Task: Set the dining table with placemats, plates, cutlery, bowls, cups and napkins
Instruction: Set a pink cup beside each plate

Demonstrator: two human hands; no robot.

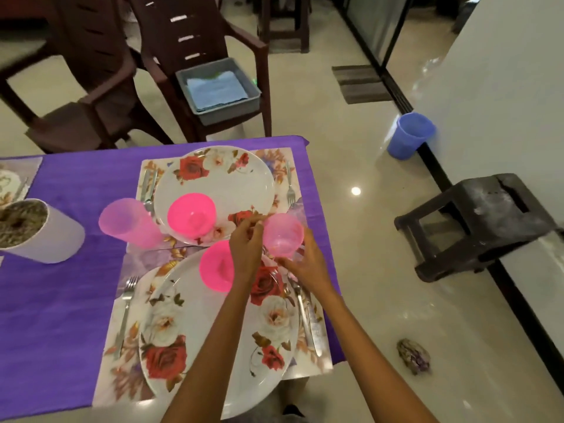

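Landmark: near round white rose-pattern plate [213,337] on the purple-clothed table [61,300].

Far left of plate: white cylindrical pot [45,236]. Left of plate: one steel fork [125,315] on the near floral placemat [122,370]. Beyond the plate's far-left edge: translucent pink plastic cup [128,222], upright. On the plate's far rim: bright pink plastic bowl [216,267].

Left hand [247,251]: above the plate's far-right rim, fingers bent toward a second translucent pink cup [283,235]; whether they touch it cannot be told.
Right hand [308,267]: just right of the plate's far edge, fingers curled against that cup's lower side, apparently gripping it. Cup sits at the placemat's far-right corner; lifted or resting, unclear.

Judgement: step is cup placement. Best set upright beyond the knife tip [314,328], base flat, away from the table edge, released only once steady.

Count in view: plates 2 full, 1 partial at far left; pink bowls 2; pink cups 2; forks 2 clear; placemats 2 full. Napkins on table: none seen; blue folded cloths lie in a grey tub [250,102] on a chair beyond.
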